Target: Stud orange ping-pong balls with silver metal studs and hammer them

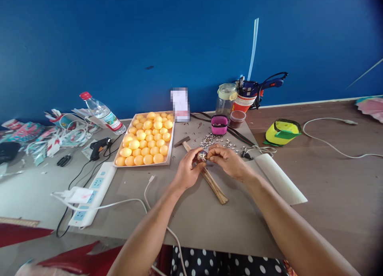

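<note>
My left hand (188,170) and my right hand (228,161) meet over the middle of the grey mat (191,212), both pinched round one small ball covered in shiny silver studs (202,155). A pile of loose silver studs (213,140) lies just behind the hands. Under the hands, a bundle of thin wooden sticks (213,183) runs diagonally across the mat. A tray of several orange balls (145,139) stands to the left.
A white power strip (91,195) with cables lies at the left, beside a black glue gun (100,144) and a water bottle (103,113). Behind the studs are a pink box (219,124), a jar, a red cup holding a blue glue gun (254,88). A yellow-green object (283,131) sits right.
</note>
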The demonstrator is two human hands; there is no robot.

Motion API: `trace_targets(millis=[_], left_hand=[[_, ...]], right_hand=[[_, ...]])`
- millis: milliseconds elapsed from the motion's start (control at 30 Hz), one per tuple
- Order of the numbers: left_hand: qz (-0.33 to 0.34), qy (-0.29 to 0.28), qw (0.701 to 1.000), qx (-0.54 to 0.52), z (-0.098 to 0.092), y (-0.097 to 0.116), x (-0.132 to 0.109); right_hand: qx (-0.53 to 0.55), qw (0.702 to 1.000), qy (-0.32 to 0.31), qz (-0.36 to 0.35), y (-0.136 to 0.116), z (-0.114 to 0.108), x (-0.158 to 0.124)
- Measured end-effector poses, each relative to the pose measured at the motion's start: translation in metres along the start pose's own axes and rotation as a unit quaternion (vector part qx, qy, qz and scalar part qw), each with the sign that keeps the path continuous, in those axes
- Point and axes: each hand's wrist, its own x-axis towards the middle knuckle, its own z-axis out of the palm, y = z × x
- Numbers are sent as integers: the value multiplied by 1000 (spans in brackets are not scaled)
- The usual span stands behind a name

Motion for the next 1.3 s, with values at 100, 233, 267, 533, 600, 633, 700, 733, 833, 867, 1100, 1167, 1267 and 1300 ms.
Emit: trace_targets(millis=[100, 233, 267, 533, 600, 633, 700, 733, 833, 867, 1100, 1167, 1267, 1300], left_hand=[[4, -5, 1000, 13, -1, 0, 0], [2, -16, 1000, 21, -1, 1, -1], [2, -18, 1000, 24, -1, 2, -1], [-18, -29, 999, 1, 0, 1, -1], [-30, -26, 999, -9, 0, 1, -1], [-34, -24, 999, -16, 0, 1, -1], [-42, -18, 998, -37, 0, 2, 0], [-45, -16, 998, -49, 1, 3, 0], [-54, -7, 996, -72, 1, 4, 0], [-57, -5, 996, -74, 1, 4, 0], [-66, 15, 993, -97, 1, -3, 0], [-66, 15, 991, -114, 1, -3, 1], [-67, 12, 988, -135, 1, -1, 1], [-67, 13, 988, -136, 1, 0, 1]], right_hand=[[-12, 1000, -6, -6, 1, -1, 0], [0, 1000, -13, -19, 5, -2, 1], [10, 1000, -16, -20, 7, -2, 2], [114, 993, -32, 13, 13, -5, 4], [118, 993, -28, 11, 13, -4, 5], [121, 992, -22, 9, 13, -3, 5], [134, 991, -1, 10, 13, -1, 5], [142, 990, 11, 13, 12, 1, 5], [149, 988, 43, 25, 12, 7, 4], [145, 988, 50, 25, 13, 8, 4], [115, 991, 59, -15, 15, 12, 2], [115, 992, 54, -25, 13, 12, 1], [90, 993, 53, -59, 10, 12, 1], [75, 993, 57, -72, 9, 12, 1]])
